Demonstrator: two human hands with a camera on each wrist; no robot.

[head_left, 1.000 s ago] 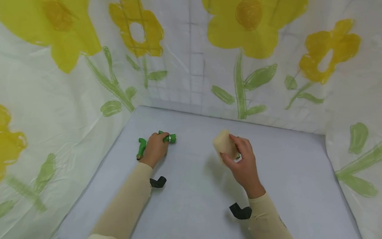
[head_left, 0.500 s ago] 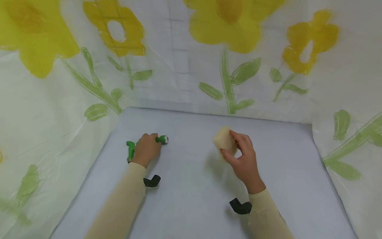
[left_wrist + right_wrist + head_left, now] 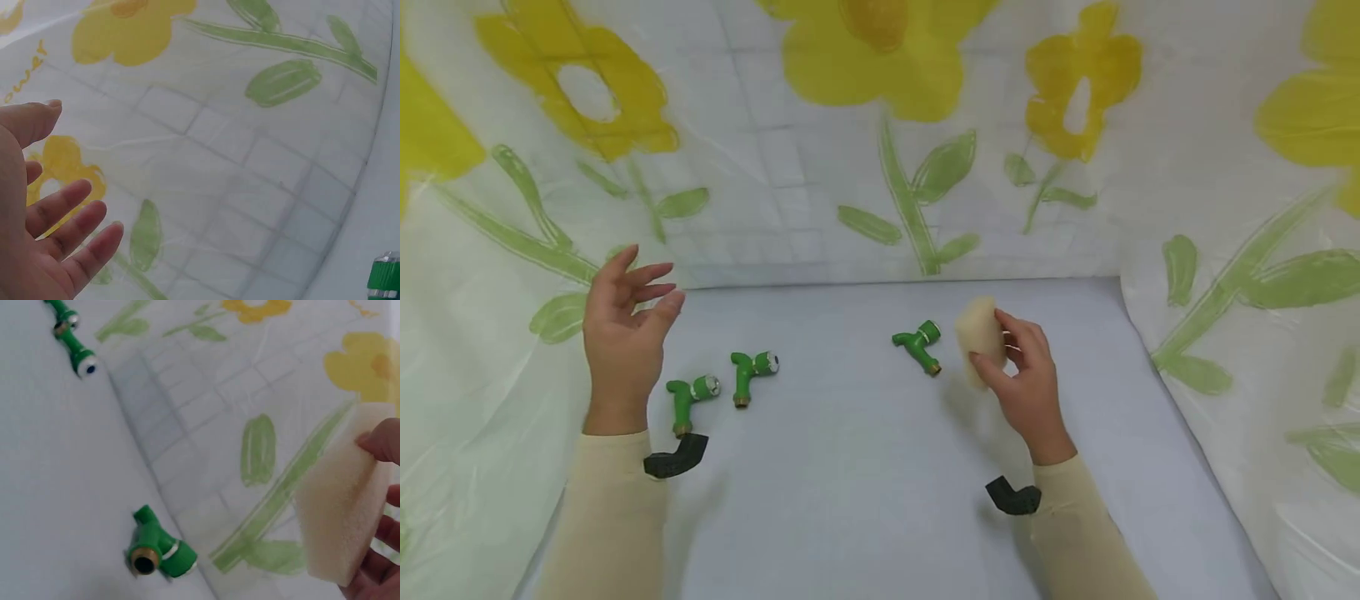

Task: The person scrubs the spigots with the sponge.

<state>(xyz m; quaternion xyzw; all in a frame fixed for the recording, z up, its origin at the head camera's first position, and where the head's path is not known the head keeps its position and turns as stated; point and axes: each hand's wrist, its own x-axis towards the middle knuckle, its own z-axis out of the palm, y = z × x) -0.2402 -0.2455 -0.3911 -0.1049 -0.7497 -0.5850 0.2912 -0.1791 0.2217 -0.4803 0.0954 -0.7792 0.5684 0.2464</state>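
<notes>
My right hand [image 3: 1026, 379] holds a cream-coloured sponge [image 3: 979, 337] above the table, thumb on one side and fingers on the other. In the right wrist view the sponge [image 3: 340, 500] shows as a thick, pale block. Just left of it on the table lies a green tap [image 3: 917, 346] with a brass-coloured threaded end. My left hand [image 3: 625, 342] is raised at the left, fingers spread and holding nothing. Two similar green taps lie side by side to its right: a nearer tap [image 3: 687, 402] and a farther tap [image 3: 750, 375].
A pale table [image 3: 850, 483] spreads beneath both arms. Translucent sheeting [image 3: 760, 208] printed with yellow flowers hangs along its back and sides. Each wrist carries a black bent mount, the left mount [image 3: 676, 457] and the right mount [image 3: 1013, 497].
My left hand has let go of a green tap and risen away to the left. The right hand still holds the sponge. The head view has turned to the right.
</notes>
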